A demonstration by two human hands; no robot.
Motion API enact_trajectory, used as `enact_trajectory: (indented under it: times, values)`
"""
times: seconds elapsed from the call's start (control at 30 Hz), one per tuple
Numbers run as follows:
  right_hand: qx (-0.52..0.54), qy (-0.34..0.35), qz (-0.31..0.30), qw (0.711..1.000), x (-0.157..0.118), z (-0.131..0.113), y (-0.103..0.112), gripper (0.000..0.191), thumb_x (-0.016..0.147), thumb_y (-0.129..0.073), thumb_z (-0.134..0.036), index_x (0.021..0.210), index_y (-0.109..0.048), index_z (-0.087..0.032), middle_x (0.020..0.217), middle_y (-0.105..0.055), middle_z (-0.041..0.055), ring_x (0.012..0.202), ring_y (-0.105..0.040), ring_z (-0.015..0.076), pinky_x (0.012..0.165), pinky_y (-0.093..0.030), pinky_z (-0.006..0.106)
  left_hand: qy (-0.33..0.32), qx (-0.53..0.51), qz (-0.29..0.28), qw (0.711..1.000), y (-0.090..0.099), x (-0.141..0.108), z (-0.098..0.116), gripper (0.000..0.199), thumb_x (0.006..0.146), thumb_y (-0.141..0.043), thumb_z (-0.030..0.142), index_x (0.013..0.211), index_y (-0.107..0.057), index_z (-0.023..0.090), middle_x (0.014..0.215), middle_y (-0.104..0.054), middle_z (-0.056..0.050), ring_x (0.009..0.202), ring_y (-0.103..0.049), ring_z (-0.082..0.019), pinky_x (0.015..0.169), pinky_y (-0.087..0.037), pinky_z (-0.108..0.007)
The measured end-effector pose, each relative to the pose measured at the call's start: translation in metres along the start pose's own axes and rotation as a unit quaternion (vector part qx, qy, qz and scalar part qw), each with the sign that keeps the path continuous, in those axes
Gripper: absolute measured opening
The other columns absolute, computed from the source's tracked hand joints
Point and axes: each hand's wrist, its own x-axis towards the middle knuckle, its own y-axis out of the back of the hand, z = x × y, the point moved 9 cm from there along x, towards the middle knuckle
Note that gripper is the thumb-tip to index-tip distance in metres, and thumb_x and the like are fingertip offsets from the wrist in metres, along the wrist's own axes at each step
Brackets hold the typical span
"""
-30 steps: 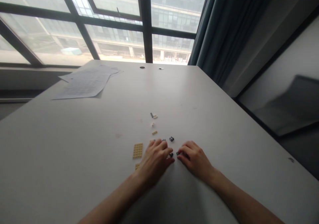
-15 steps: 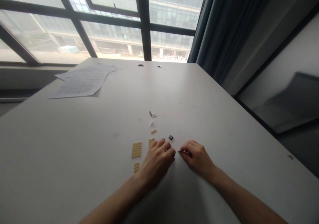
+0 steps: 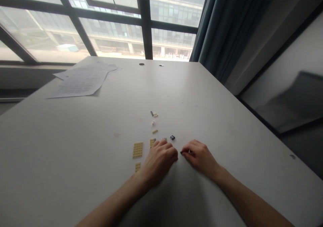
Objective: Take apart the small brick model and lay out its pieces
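My left hand (image 3: 163, 158) rests on the white table with its fingers curled together; whatever is between the fingertips is hidden. Just right of it, my right hand (image 3: 198, 154) pinches a small dark piece (image 3: 181, 152) between thumb and fingers. A black studded brick (image 3: 172, 137) lies beyond the gap between the hands. Left of my left hand are a tan studded plate (image 3: 137, 150) and a smaller tan plate (image 3: 137, 166). Another tan plate (image 3: 152, 143) is partly covered by my left hand. A small tan strip (image 3: 154, 131) lies farther off.
Beyond the strip lie a small white piece (image 3: 152, 123), a grey strip (image 3: 151, 113) and a cream piece (image 3: 155, 115). Printed papers (image 3: 82, 80) lie at the table's far left. Windows and a dark curtain (image 3: 217, 28) stand behind the table (image 3: 113, 193).
The whole view has shifted slightly. The dark item seen at my left fingertips before is now hidden, and less of the dark piece shows at my right fingertips.
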Motion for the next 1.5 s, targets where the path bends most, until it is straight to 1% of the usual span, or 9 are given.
enact_trajectory:
  times: [0.2, 0.47, 0.67, 0.8, 1.13, 1.2, 1.3, 1.4, 1.5]
  values:
    - [-0.016, -0.006, -0.013, 1.000, 0.002, 0.002, 0.000, 0.010, 0.086, -0.059, -0.016, 0.080, -0.065, -0.021, 0.081, -0.064, 0.0028, 0.081, -0.056, 0.0187, 0.076, -0.044, 0.031, 0.042, -0.010, -0.013, 0.999, 0.000, 0.006, -0.005, 0.012, 0.087, -0.059, 0.020, 0.079, -0.068, 0.021, 0.084, -0.066, -0.003, 0.086, -0.053, -0.021, 0.079, -0.034, -0.035]
    - [-0.010, -0.035, -0.019, 0.999, 0.001, 0.010, -0.002, 0.009, 0.088, -0.058, -0.020, 0.086, -0.066, -0.021, 0.086, -0.063, 0.0034, 0.084, -0.056, 0.0189, 0.080, -0.044, 0.032, 0.001, 0.056, 0.061, 0.997, 0.012, 0.003, -0.001, 0.016, 0.091, -0.051, 0.021, 0.093, -0.067, 0.022, 0.087, -0.063, -0.005, 0.086, -0.050, -0.021, 0.078, -0.034, -0.036]
    - [-0.017, -0.029, -0.024, 0.999, 0.000, 0.006, -0.002, 0.014, 0.080, -0.065, -0.017, 0.094, -0.067, -0.022, 0.089, -0.062, 0.0039, 0.086, -0.055, 0.0198, 0.080, -0.044, 0.032, -0.010, 0.076, 0.025, 0.997, 0.005, 0.001, 0.005, 0.012, 0.083, -0.060, 0.020, 0.093, -0.067, 0.022, 0.087, -0.061, -0.005, 0.089, -0.049, -0.023, 0.079, -0.033, -0.038]
    - [-0.024, -0.025, -0.023, 0.999, 0.001, 0.004, -0.005, 0.013, 0.081, -0.064, -0.014, 0.092, -0.068, -0.022, 0.087, -0.062, 0.0035, 0.085, -0.055, 0.0194, 0.081, -0.043, 0.032, 0.000, 0.101, 0.011, 0.995, -0.001, 0.003, 0.003, 0.011, 0.087, -0.056, 0.020, 0.087, -0.067, 0.022, 0.084, -0.061, -0.005, 0.087, -0.050, -0.023, 0.077, -0.032, -0.038]
    - [-0.028, -0.026, -0.019, 0.999, 0.002, 0.005, -0.010, 0.011, 0.081, -0.066, -0.017, 0.091, -0.067, -0.021, 0.089, -0.062, 0.0038, 0.087, -0.055, 0.0199, 0.082, -0.043, 0.033, 0.010, 0.112, 0.024, 0.993, -0.001, 0.004, 0.003, 0.012, 0.088, -0.058, 0.024, 0.082, -0.068, 0.021, 0.084, -0.063, -0.005, 0.086, -0.052, -0.023, 0.077, -0.034, -0.038]
    - [-0.023, -0.027, -0.016, 0.999, 0.002, 0.005, -0.009, 0.014, 0.081, -0.066, -0.017, 0.094, -0.067, -0.021, 0.090, -0.062, 0.0042, 0.088, -0.055, 0.0200, 0.083, -0.044, 0.033, 0.008, 0.101, 0.044, 0.994, 0.007, 0.003, 0.001, 0.008, 0.086, -0.062, 0.026, 0.086, -0.068, 0.022, 0.085, -0.064, -0.004, 0.087, -0.052, -0.023, 0.078, -0.036, -0.038]
    - [-0.013, -0.034, -0.015, 0.999, 0.002, 0.005, -0.007, 0.021, 0.081, -0.066, -0.018, 0.101, -0.066, -0.020, 0.091, -0.062, 0.0049, 0.087, -0.056, 0.0201, 0.082, -0.045, 0.034, 0.018, 0.080, 0.113, 0.990, 0.035, -0.002, -0.010, 0.011, 0.084, -0.064, 0.030, 0.091, -0.068, 0.023, 0.086, -0.065, -0.004, 0.088, -0.053, -0.023, 0.080, -0.038, -0.037]
    - [-0.010, -0.034, -0.014, 0.999, 0.002, 0.005, -0.008, 0.022, 0.080, -0.068, -0.020, 0.102, -0.067, -0.020, 0.092, -0.063, 0.0052, 0.088, -0.057, 0.0206, 0.082, -0.045, 0.035, 0.041, 0.071, 0.184, 0.980, 0.070, -0.017, -0.032, 0.015, 0.087, -0.059, 0.032, 0.085, -0.067, 0.020, 0.081, -0.063, -0.004, 0.082, -0.053, -0.020, 0.079, -0.039, -0.034]
    - [-0.013, -0.025, -0.014, 0.999, 0.003, 0.003, -0.013, 0.019, 0.080, -0.069, -0.020, 0.098, -0.068, -0.021, 0.093, -0.064, 0.0050, 0.088, -0.057, 0.0208, 0.083, -0.046, 0.035, 0.076, 0.068, 0.220, 0.970, 0.091, -0.036, -0.059, 0.020, 0.088, -0.056, 0.035, 0.079, -0.067, 0.020, 0.073, -0.060, -0.002, 0.075, -0.052, -0.018, 0.074, -0.040, -0.032]
